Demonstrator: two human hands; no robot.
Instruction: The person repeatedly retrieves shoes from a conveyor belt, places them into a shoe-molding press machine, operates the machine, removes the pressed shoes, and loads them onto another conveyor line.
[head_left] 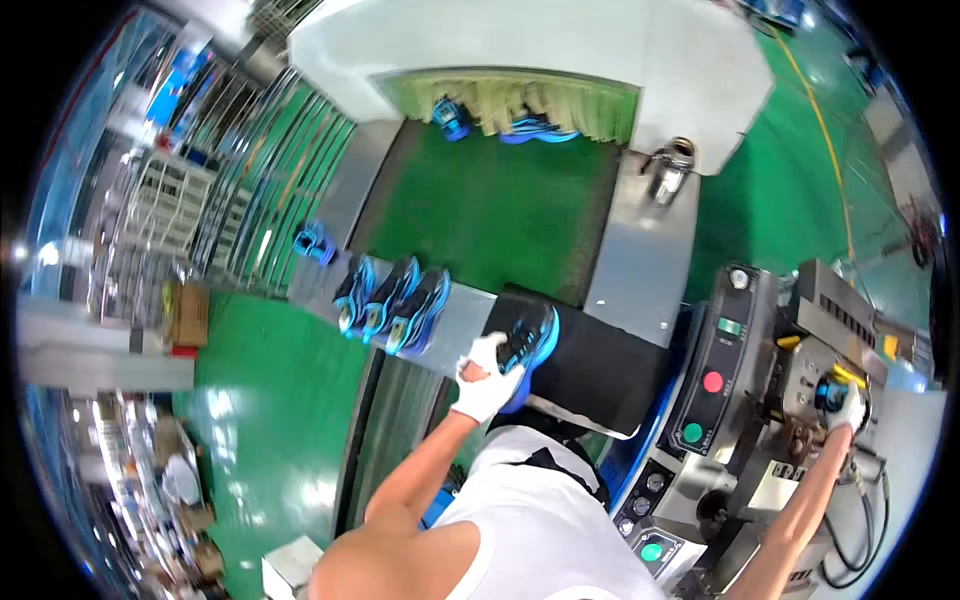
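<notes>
My left hand (485, 385), in a white glove, grips the side of a black and blue sneaker (532, 343) by its heel end. That sneaker is over a black mat (610, 365) in front of my body. Far to the right, my gloved right hand (850, 410) reaches into a metal machine (805, 375), close against a small blue and black object (829, 394). Its fingers look closed together, and what they hold is hidden. Left of the mat, several similar sneakers (390, 300) stand in a row on a grey metal ledge (455, 325).
Ahead, a green conveyor belt (480, 220) carries more sneakers (535, 128) by a fringed opening in a white housing (540, 35). A shiny metal piece (672, 172) stands on the right side rail. A button panel (712, 380) borders the mat. Wire racks (270, 190) stand left.
</notes>
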